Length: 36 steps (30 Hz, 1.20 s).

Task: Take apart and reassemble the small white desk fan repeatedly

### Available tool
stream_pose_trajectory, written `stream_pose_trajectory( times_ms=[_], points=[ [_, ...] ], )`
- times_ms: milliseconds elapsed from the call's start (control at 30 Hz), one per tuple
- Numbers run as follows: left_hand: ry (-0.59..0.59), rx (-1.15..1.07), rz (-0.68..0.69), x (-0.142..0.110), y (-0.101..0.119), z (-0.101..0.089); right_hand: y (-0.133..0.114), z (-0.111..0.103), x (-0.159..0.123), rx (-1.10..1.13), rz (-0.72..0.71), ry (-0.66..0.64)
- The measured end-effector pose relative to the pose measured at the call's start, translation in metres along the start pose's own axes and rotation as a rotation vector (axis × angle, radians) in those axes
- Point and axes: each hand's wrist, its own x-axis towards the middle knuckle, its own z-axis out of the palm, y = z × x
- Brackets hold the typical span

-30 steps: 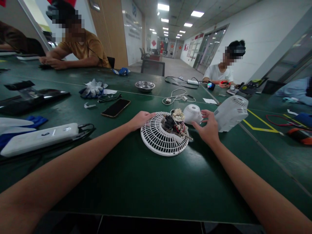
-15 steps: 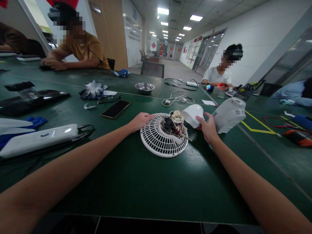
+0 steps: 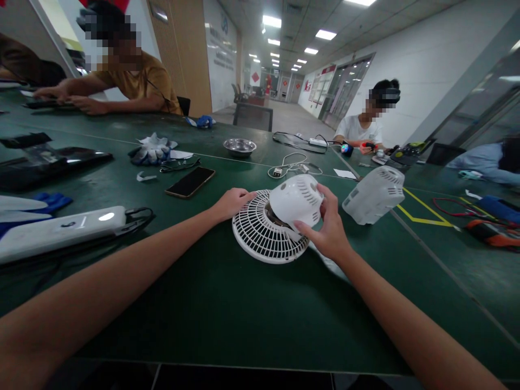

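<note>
A round white fan grille (image 3: 264, 238) lies on the green table in front of me. My left hand (image 3: 233, 203) grips its upper left rim, fingers closed over the edge. In my right hand (image 3: 331, 227) is a white plastic motor cover (image 3: 296, 200) with slots and holes, held between thumb and fingers. The cover sits over the middle of the grille, tilted, and hides most of the motor and wiring there. Whether it touches the grille all round, I cannot tell. To the right stands a white slotted housing (image 3: 374, 196), apart from my hand.
Behind lie a phone (image 3: 190, 182), a metal bowl (image 3: 239, 146) and a white cable (image 3: 290, 165). At left are a white power strip (image 3: 65, 233) and gloves (image 3: 150, 150). An orange-black tool (image 3: 493, 234) lies far right. Several people sit around the table.
My right hand has brought the cover left from beside the grille to over the motor, turning it so its outside shows. My left hand stays on the rim.
</note>
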Motion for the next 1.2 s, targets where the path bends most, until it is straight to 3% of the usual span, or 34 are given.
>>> stream_pose_trajectory(
  times_ms=[100,200,267,367,433,533,800,1200],
  points=[
    [0.087,0.119,0.137,-0.002,0.006,-0.004,0.001,-0.001,0.000,-0.042,-0.041,-0.011],
    [0.095,0.150,0.298,-0.005,0.018,-0.006,0.002,-0.001,0.002,-0.069,-0.041,-0.012],
    [0.038,0.107,0.393,-0.010,0.029,-0.005,0.003,-0.001,0.003,-0.082,-0.037,-0.018],
    [-0.166,0.005,0.493,-0.017,0.042,-0.003,0.005,0.000,0.005,-0.113,-0.039,-0.021],
    [-0.242,-0.061,0.487,-0.021,0.046,-0.002,0.006,0.001,0.006,-0.155,-0.062,-0.017],
    [-0.224,-0.103,0.452,-0.023,0.048,-0.001,0.007,0.002,0.007,-0.211,-0.135,-0.042],
    [-0.160,0.176,0.522,-0.021,0.057,0.003,0.002,-0.003,0.008,-0.266,-0.173,-0.101],
    [-0.229,0.264,0.477,-0.021,0.065,0.002,0.012,-0.007,0.009,-0.181,-0.210,-0.168]
  ],
)
